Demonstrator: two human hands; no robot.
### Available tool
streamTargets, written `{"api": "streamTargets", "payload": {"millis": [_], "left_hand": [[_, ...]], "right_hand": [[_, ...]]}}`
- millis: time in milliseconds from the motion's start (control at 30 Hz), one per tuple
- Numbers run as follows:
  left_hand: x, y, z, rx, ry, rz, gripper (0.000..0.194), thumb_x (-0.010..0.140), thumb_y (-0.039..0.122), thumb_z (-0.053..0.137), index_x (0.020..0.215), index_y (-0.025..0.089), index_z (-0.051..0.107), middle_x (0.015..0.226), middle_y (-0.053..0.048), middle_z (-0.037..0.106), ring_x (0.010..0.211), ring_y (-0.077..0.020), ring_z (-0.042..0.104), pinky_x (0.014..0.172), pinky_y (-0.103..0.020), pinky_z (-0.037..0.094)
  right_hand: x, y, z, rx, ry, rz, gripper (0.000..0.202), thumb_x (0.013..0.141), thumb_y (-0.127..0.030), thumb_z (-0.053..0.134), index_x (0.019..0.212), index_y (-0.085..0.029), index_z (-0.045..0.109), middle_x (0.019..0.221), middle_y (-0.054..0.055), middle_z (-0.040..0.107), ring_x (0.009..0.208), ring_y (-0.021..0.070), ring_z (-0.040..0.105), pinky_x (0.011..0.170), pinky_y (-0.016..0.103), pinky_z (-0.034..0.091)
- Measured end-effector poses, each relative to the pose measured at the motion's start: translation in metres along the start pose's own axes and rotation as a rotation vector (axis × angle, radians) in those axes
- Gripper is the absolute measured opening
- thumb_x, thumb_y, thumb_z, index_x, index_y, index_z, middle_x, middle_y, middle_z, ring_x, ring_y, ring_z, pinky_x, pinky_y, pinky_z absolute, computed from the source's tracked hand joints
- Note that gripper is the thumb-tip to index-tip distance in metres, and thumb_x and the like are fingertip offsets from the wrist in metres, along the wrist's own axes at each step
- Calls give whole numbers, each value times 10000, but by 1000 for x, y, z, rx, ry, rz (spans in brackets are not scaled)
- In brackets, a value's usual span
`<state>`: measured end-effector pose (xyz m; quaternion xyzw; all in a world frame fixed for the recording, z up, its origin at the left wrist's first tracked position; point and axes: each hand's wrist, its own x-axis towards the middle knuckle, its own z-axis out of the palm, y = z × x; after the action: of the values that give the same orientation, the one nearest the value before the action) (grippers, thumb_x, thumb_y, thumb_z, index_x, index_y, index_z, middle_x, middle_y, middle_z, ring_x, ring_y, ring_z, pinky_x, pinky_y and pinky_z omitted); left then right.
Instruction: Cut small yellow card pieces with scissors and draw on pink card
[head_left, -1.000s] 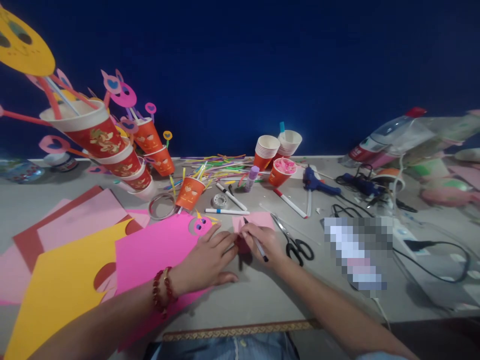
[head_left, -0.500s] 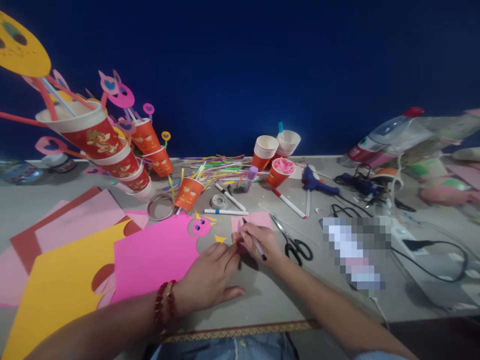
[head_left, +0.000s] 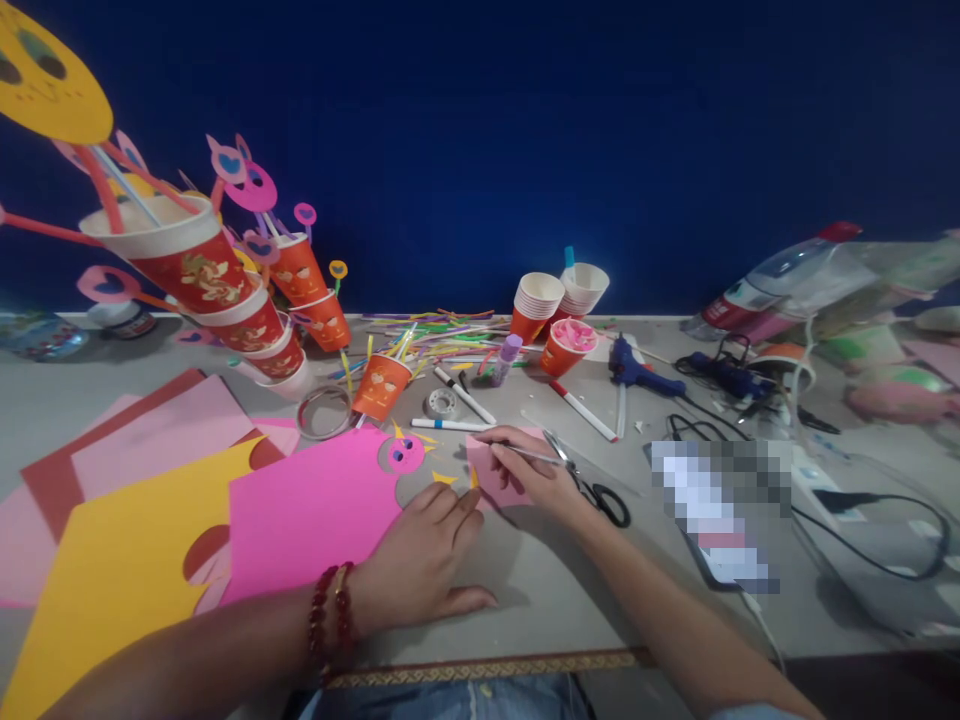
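Note:
A slim pen (head_left: 536,454) is pinched in my right hand (head_left: 544,480), lying nearly level above a small light pink paper (head_left: 495,492). My left hand (head_left: 420,550) rests palm down with its fingers stretched out, their tips at the paper's left edge. A thin yellow scrap (head_left: 474,478) shows by those fingertips. Just beyond the left hand are a pointed yellow piece (head_left: 445,478) and a magenta paper face (head_left: 406,455) with yellow spikes. Black-handled scissors (head_left: 611,505) lie partly behind the right hand. A magenta sheet (head_left: 307,510) extends left of my left hand.
Yellow paper (head_left: 127,550) and other sheets cover the left side. Decorated red cups (head_left: 217,275) stand at back left. Markers (head_left: 450,425), a tape roll (head_left: 442,403), a glue stick (head_left: 508,360) and straws lie ahead. A glue gun (head_left: 637,365), cables and a blurred-out phone (head_left: 720,520) are right.
My right hand has shifted slightly right, and the pen has swung from a steep slant to nearly level. My left hand stays almost where it was. The view has shifted slightly.

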<state>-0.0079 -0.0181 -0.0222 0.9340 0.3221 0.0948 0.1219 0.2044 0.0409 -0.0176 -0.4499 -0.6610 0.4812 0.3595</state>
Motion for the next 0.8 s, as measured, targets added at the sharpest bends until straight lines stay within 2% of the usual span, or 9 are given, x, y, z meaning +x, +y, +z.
{"api": "streamTargets", "payload": {"millis": [133,233,367,500,800], "left_hand": [[0,-1,1,2,13,0,746,826,720,534,1266,117,547,1367,-179,562,1175,-331,519,1050,-484,357],[1,0,2,14,17,1,772,834,716,525,1299,100,523,1333,-181,583,1187,-330,513,1068,-483,337],[2,0,0,6,-1,-5,775,833,718,527,1309,107,513,1320,-179,591,1146,-318,532,1024,-472,370],[2,-1,0,-6,-10,3,717,852,709,506,1240,108,554,1280,-176,615,1114,-314,549,987,-458,388],[3,0,-2,-10,-27,-5,725,850,704,515,1267,112,544,1274,-172,619,1115,-318,552,992,-464,381]], "right_hand": [[3,7,6,58,-26,44,155,885,-256,512,933,-186,642,630,-24,572,512,130,520,493,236,431],[4,11,13,53,1,4,58,816,-202,528,814,-208,586,603,-35,560,504,133,512,504,244,416],[4,15,17,-86,21,-52,201,832,-206,511,631,-215,518,660,0,589,607,155,562,585,263,436],[5,19,18,-202,10,-61,217,867,-228,481,652,-218,513,685,6,600,641,161,570,614,259,431],[3,18,18,-301,-26,-62,188,893,-251,456,725,-223,537,684,-7,606,624,158,563,602,251,409]]}}
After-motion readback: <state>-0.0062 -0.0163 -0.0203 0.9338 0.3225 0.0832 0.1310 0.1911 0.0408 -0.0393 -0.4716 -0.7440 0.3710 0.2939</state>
